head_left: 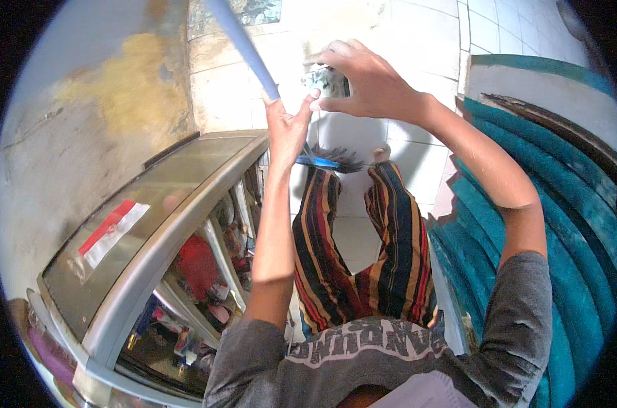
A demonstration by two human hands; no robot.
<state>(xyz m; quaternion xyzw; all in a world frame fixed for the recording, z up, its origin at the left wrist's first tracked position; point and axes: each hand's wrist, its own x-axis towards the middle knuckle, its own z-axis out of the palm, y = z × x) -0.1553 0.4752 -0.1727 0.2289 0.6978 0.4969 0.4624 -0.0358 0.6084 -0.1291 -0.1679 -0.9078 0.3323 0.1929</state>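
My left hand (287,129) is closed around the blue handle of a broom (251,58), its thumb sticking out to the right. The handle slants up toward the top left. Below the hand, the blue broom head (317,162) with dark bristles lies near my feet on the white tiles. My right hand (373,81) is raised just right of the left one, fingers curved and apart, with nothing between them. Its thumb tip comes close to the left thumb; whether they touch, I cannot tell.
On the left stands a glass-topped cabinet (179,166) with a red-and-white sticker (114,233) and assorted items inside. Teal ridged cushioning (512,197) runs along the right. A stained wall (70,122) rises behind the cabinet. White floor tiles (417,160) extend ahead.
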